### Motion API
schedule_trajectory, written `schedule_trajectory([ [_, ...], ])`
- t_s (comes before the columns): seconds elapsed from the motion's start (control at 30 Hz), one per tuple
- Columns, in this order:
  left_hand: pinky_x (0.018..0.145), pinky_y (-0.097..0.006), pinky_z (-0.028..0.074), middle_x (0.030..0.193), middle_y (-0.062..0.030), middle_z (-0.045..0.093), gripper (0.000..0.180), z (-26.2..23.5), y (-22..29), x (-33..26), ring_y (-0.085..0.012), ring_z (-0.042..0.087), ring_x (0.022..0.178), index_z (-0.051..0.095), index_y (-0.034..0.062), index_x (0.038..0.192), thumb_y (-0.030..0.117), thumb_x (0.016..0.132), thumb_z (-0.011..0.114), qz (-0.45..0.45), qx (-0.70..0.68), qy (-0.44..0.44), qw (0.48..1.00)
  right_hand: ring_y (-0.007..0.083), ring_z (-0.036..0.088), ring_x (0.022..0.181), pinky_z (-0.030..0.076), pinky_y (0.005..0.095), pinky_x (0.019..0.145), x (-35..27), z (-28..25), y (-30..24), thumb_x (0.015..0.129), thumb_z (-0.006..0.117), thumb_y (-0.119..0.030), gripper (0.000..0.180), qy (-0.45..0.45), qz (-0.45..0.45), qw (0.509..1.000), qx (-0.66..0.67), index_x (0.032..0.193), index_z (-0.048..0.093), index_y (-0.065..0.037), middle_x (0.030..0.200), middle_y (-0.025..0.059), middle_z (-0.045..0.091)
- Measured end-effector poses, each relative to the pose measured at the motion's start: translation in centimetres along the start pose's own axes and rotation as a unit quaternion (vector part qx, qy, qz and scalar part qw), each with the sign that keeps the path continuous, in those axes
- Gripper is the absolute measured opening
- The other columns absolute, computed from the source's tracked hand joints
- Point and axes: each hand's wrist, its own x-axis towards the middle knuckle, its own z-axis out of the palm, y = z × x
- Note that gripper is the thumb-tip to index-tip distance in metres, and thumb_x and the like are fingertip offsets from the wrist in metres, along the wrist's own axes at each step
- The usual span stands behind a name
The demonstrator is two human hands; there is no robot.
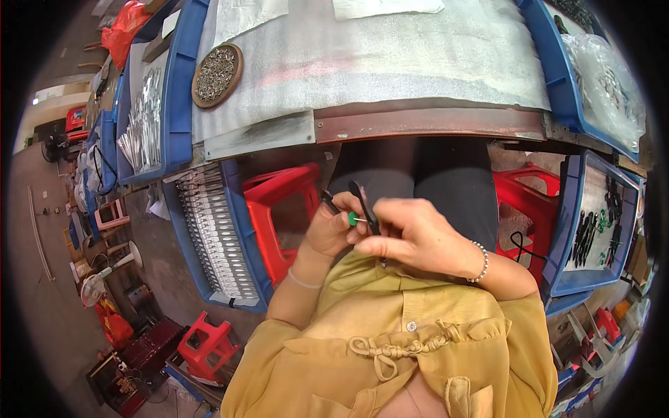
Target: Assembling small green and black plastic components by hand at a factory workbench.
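Over my lap, both hands are close together. My left hand (327, 231) is closed, pinching a small round green piece (353, 219) from which a thin, shiny pin sticks out. A black tip (329, 201) also shows at the fingers of that hand. My right hand (426, 235) is closed on a long black piece (365, 206) with a rounded upper end, held upright beside the green piece. What exactly the black piece is, and whether it touches the green one, I cannot tell. The right fingers partly hide it.
Ahead lies a worktable covered in white foam sheet (390, 63), with a round dish (217, 75) of small metal parts. Blue bins hold metal pieces (221, 237) at left, and black and green pieces (592, 233) at right. Red stools (268, 209) stand under the table's edge.
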Motion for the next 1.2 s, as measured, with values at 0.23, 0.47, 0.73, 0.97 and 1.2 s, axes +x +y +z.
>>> schedule_trajectory([
  [0.23, 0.077, -0.022, 0.048, 0.120, -0.0118, 0.055, 0.075, 6.3, 6.2, 2.6, -0.0137, 0.056, 0.101, 0.029, 0.0035, 0.143, 0.002, 0.080, 0.069, -0.171, 0.299, -0.016, 0.939, 0.0156, 0.061, 0.063, 0.049, 0.0281, 0.057, 0.9, -0.6, 0.4, 0.081, 0.071, -0.011, 0.036, 0.076, -0.114, 0.989, 0.050, 0.114, 0.059, -0.005, 0.077, 0.0068, 0.062],
  [0.47, 0.101, -0.039, 0.036, 0.131, -0.0202, 0.042, 0.086, 11.0, 5.4, 3.5, -0.0319, 0.045, 0.122, 0.031, 0.0007, 0.137, 0.020, 0.070, 0.081, 0.101, 0.710, 0.063, 0.694, 0.0118, 0.061, 0.061, 0.047, 0.0257, 0.055, 0.7, -1.6, 0.3, 0.085, 0.063, -0.003, 0.011, 0.250, -0.063, 0.966, -0.013, 0.096, 0.064, -0.002, 0.078, 0.0072, 0.064],
  [0.73, 0.100, -0.062, 0.025, 0.132, -0.0212, 0.030, 0.074, 12.7, 2.3, 2.1, -0.0458, 0.032, 0.128, 0.042, 0.0055, 0.114, 0.029, 0.059, 0.086, 0.116, 0.819, 0.048, 0.559, 0.0028, 0.049, 0.062, 0.039, 0.0178, 0.055, -0.2, -1.4, 0.5, 0.091, 0.059, -0.007, 0.010, 0.263, 0.017, 0.943, 0.201, 0.096, 0.059, 0.001, 0.078, -0.0007, 0.058],
  [0.97, 0.101, -0.059, 0.031, 0.139, -0.0264, 0.026, 0.060, 13.2, 3.2, 1.8, -0.0447, 0.035, 0.127, 0.048, -0.0003, 0.101, 0.023, 0.060, 0.085, 0.110, 0.801, 0.039, 0.587, 0.0048, 0.050, 0.064, 0.040, 0.0191, 0.058, -1.6, -1.9, 1.0, 0.091, 0.059, -0.009, 0.015, 0.202, 0.033, 0.926, 0.319, 0.103, 0.059, 0.001, 0.078, 0.0003, 0.058],
  [1.2, 0.100, -0.052, 0.036, 0.136, -0.0283, 0.036, 0.037, 12.9, 3.3, 1.7, -0.0439, 0.039, 0.124, 0.052, 0.0006, 0.076, 0.015, 0.061, 0.082, 0.137, 0.787, -0.015, 0.602, 0.0093, 0.052, 0.075, 0.044, 0.0231, 0.068, -3.0, -3.1, 1.1, 0.088, 0.066, -0.028, 0.049, 0.082, 0.039, 0.907, 0.412, 0.123, 0.051, 0.003, 0.083, 0.0041, 0.056],
])
